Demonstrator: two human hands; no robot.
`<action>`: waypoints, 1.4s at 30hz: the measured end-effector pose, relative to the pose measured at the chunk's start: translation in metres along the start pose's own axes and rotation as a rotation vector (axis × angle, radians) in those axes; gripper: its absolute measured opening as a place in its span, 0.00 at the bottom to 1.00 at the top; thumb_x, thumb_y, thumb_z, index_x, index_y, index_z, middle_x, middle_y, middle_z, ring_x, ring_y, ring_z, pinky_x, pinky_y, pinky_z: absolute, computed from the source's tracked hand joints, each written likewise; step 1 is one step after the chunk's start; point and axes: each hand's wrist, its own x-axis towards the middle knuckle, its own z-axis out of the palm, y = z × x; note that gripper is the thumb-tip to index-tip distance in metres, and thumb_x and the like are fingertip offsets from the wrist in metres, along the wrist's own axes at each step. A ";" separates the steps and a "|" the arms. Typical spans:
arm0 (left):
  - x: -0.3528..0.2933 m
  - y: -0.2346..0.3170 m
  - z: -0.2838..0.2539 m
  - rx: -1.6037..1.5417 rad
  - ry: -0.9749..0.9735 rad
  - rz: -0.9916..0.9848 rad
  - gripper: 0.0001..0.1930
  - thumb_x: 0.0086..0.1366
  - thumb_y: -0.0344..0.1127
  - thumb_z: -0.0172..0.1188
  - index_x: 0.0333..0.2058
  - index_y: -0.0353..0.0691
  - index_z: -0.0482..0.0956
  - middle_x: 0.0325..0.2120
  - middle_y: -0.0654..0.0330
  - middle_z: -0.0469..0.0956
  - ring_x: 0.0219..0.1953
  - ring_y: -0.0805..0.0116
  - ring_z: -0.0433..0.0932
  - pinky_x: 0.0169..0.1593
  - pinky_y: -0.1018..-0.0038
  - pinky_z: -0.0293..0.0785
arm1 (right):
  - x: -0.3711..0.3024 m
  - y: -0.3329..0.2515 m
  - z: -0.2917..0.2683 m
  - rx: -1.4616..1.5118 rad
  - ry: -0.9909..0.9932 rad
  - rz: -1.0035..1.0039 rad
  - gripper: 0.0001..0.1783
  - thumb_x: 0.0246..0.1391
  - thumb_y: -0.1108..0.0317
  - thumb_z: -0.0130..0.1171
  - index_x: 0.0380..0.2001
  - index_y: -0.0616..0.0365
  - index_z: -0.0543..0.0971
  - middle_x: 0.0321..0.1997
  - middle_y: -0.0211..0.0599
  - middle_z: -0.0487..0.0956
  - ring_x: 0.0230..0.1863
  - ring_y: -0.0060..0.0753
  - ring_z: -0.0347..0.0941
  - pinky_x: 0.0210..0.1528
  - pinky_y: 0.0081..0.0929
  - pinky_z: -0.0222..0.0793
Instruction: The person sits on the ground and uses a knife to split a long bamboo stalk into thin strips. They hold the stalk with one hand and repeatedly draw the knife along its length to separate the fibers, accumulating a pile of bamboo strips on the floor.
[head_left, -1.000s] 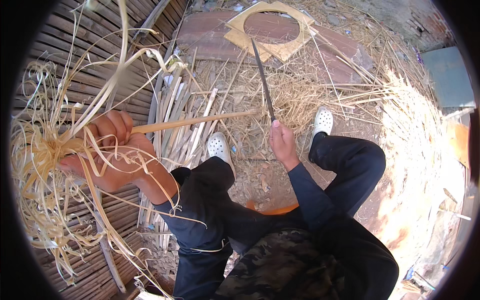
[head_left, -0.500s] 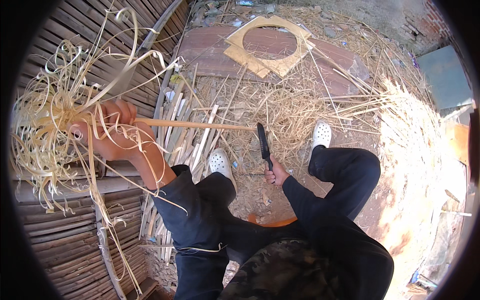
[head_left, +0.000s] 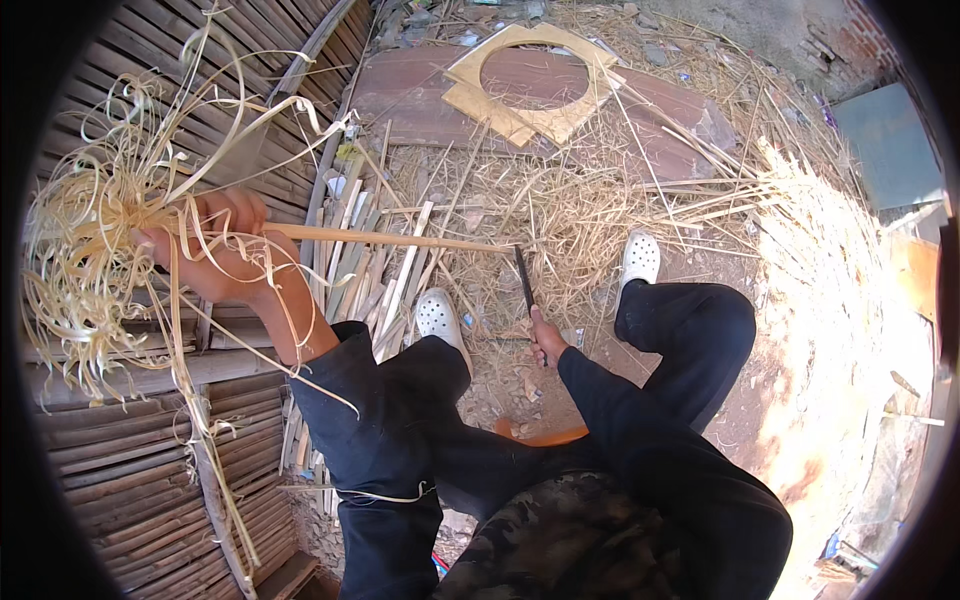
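My left hand point(head_left: 225, 250) is closed round a pale bamboo strip point(head_left: 380, 238), which runs out level to the right. A large tangle of thin curled shavings point(head_left: 95, 230) fans out around and beyond that hand, with strands hanging over the wrist and down past the forearm. My right hand point(head_left: 547, 338) grips the handle of a dark-bladed knife point(head_left: 526, 278). Its blade points away from me, seen nearly edge-on, and its tip end meets the far right end of the strip. Whether the edge bites into the strip is too small to tell.
Split bamboo sticks point(head_left: 395, 290) lie beside the slatted wall point(head_left: 150, 450) on the left. Loose shavings point(head_left: 570, 210) cover the ground between my white clogs point(head_left: 640, 257). Farther off, a wooden board with a round hole point(head_left: 465, 100) rests on a reddish sheet point(head_left: 410, 90).
The knife has turned from showing its broad side to nearly edge-on, its tip staying at the strip's end. My left hand has shifted slightly, and the strip slopes down a little more rightward.
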 end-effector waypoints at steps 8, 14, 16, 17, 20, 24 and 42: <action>0.005 -0.004 0.017 0.020 -0.019 -0.018 0.28 0.67 0.62 0.35 0.17 0.46 0.57 0.07 0.67 0.51 0.09 0.75 0.47 0.15 0.78 0.44 | -0.048 -0.038 0.029 -0.290 0.400 -1.222 0.28 0.58 0.43 0.47 0.23 0.60 0.71 0.10 0.43 0.64 0.12 0.37 0.63 0.17 0.34 0.58; 0.008 -0.001 0.012 0.152 0.117 -0.064 0.31 0.64 0.66 0.32 0.13 0.48 0.52 0.08 0.67 0.48 0.11 0.75 0.46 0.17 0.77 0.43 | 0.050 0.035 -0.030 -0.739 0.503 -0.740 0.31 0.59 0.42 0.44 0.22 0.63 0.71 0.12 0.39 0.66 0.16 0.35 0.67 0.22 0.32 0.63; 0.004 -0.008 0.011 0.018 0.070 -0.057 0.30 0.65 0.66 0.36 0.14 0.48 0.54 0.08 0.67 0.51 0.09 0.75 0.48 0.14 0.77 0.44 | 0.062 0.032 -0.026 -0.588 0.394 -0.457 0.34 0.56 0.36 0.42 0.19 0.60 0.70 0.11 0.37 0.65 0.13 0.33 0.65 0.17 0.32 0.60; 0.004 0.003 0.010 0.064 0.092 -0.040 0.31 0.66 0.64 0.31 0.12 0.48 0.50 0.08 0.67 0.47 0.11 0.75 0.44 0.17 0.78 0.40 | 0.049 0.017 -0.012 -0.392 0.234 -0.317 0.35 0.54 0.33 0.42 0.17 0.58 0.69 0.11 0.36 0.65 0.11 0.32 0.63 0.14 0.31 0.58; 0.003 -0.007 0.012 0.119 0.151 -0.067 0.31 0.66 0.64 0.30 0.12 0.48 0.49 0.08 0.67 0.46 0.11 0.74 0.44 0.17 0.78 0.40 | 0.010 -0.011 -0.013 0.232 -0.120 0.000 0.35 0.52 0.27 0.38 0.16 0.50 0.61 0.09 0.25 0.56 0.06 0.23 0.50 0.08 0.25 0.44; 0.002 0.004 0.015 0.218 0.237 -0.025 0.30 0.67 0.62 0.30 0.12 0.49 0.48 0.08 0.66 0.47 0.11 0.76 0.44 0.17 0.78 0.40 | -0.023 -0.034 0.021 0.129 -0.064 -0.394 0.32 0.58 0.38 0.42 0.17 0.56 0.64 0.09 0.33 0.59 0.09 0.31 0.56 0.13 0.33 0.51; -0.004 0.005 0.008 0.243 0.231 -0.002 0.28 0.66 0.62 0.34 0.15 0.48 0.52 0.08 0.66 0.49 0.11 0.76 0.47 0.17 0.78 0.41 | -0.013 -0.013 0.002 0.103 -0.017 -0.127 0.29 0.59 0.37 0.40 0.21 0.51 0.65 0.08 0.24 0.57 0.05 0.22 0.51 0.07 0.26 0.47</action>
